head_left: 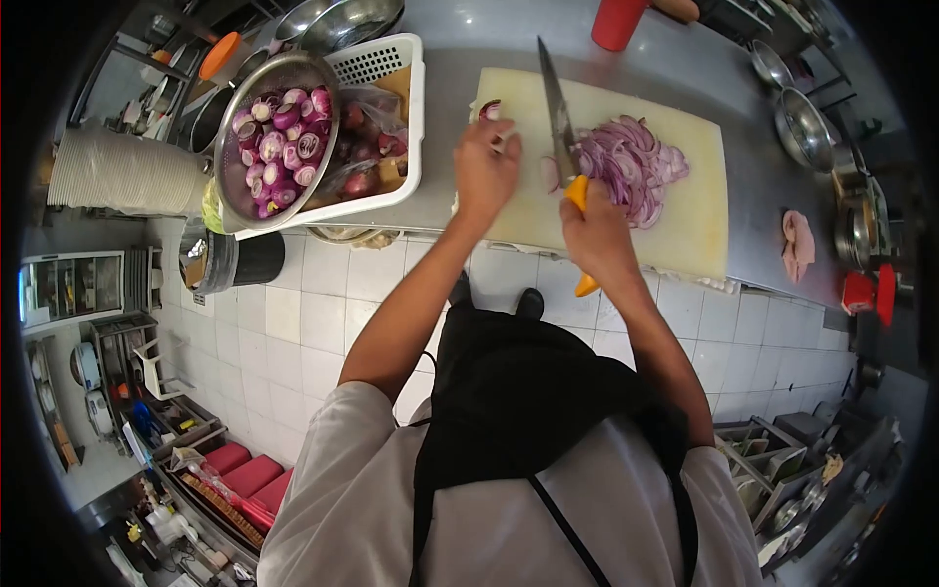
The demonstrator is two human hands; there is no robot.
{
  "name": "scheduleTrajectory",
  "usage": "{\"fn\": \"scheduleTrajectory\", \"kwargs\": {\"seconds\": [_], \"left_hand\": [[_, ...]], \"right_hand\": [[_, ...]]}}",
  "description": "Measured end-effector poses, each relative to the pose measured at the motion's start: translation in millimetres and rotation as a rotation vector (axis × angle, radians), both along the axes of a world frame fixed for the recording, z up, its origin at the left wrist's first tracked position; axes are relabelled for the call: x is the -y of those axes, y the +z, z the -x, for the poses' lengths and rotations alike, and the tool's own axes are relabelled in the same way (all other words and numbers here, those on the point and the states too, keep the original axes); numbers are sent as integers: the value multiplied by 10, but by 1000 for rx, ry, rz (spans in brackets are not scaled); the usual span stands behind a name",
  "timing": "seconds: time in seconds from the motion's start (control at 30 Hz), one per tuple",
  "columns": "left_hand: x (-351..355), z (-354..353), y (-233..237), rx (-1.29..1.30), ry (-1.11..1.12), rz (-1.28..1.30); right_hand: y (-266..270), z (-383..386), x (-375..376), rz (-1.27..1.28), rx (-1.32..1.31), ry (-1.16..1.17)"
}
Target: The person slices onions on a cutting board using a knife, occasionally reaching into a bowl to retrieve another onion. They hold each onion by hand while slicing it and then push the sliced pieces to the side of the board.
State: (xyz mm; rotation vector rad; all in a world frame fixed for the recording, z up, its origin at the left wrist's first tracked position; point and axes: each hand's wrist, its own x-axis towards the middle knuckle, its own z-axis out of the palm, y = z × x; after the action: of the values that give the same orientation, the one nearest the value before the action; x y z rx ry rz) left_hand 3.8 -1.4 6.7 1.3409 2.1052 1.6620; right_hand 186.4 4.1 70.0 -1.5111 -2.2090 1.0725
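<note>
Above pale rectangular board [690, 240]: right fingers [576, 219] clamped round yellow-handled steel knife [559, 119], best kept clear of left fingers [480, 137], closure unclear.

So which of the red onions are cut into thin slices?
The loose purple-and-white pile on the pale cutting board, right of the yellow-handled knife. The onions in the round metal colander are rounded, not in slices.

Half-hidden around the board [606, 96]
Over its near edge, the right hand [599, 233] covers part of the knife [556, 98]; beyond it, a red cup [617, 26] is cropped; left, the colander [231, 176] hides some basket [416, 117].
</note>
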Motion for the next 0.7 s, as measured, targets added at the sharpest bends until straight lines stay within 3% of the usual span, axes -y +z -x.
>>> {"fn": "scheduleTrajectory", "kwargs": {"seconds": [0.13, 0.23, 0.33, 0.43, 0.53, 0.7], "left_hand": [[-361, 399, -97, -380, 178, -30], [-538, 545, -199, -487, 122, 2], [-520, 507, -97, -131, -164, 232], [-474, 458, -138, -326, -285, 227], [-267, 190, -157, -348, -288, 373], [57, -60, -244, -202, -123, 203]], "right_hand": [[-250, 82, 208, 69, -13, 26], [-311, 61, 263, 109, 48, 18], [-433, -83, 181, 60, 45, 6], [-374, -173, 86, 62, 68, -4], [-383, -193, 67, 32, 67, -3], [-202, -183, 91, 52, 58, 24]]}}
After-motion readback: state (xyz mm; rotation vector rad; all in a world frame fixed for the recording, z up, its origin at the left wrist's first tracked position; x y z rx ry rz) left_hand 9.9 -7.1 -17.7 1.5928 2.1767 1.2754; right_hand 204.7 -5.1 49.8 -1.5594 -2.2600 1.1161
